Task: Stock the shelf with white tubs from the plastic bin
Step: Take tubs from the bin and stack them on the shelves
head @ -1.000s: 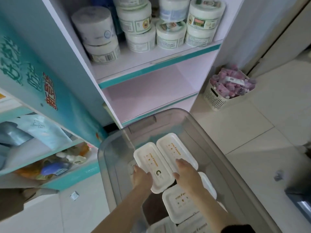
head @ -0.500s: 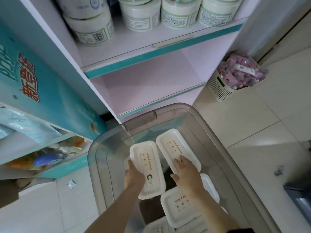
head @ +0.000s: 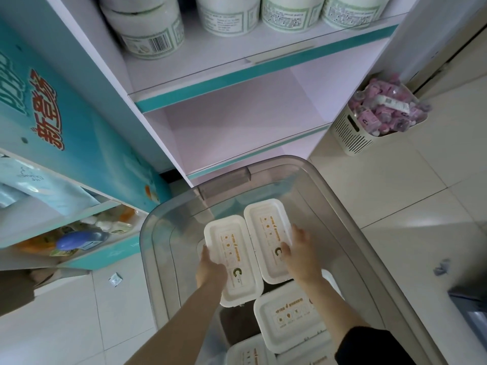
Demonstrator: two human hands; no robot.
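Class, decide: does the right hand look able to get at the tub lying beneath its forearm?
Probably, once emptied: the lower tub lies uncovered in the bin, but the right hand grips the upper tub.

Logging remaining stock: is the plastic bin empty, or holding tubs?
Not empty: several white tubs lie inside the plastic bin.

At least five white tubs [head: 237, 246] [head: 266, 233] [head: 287, 320] [head: 247, 351] [head: 303, 360], five jars [head: 147, 30] [head: 126, 1] [head: 226, 14] [head: 290, 11] [head: 350, 9], two hands [head: 210, 270] [head: 300, 256], one bin [head: 163, 259].
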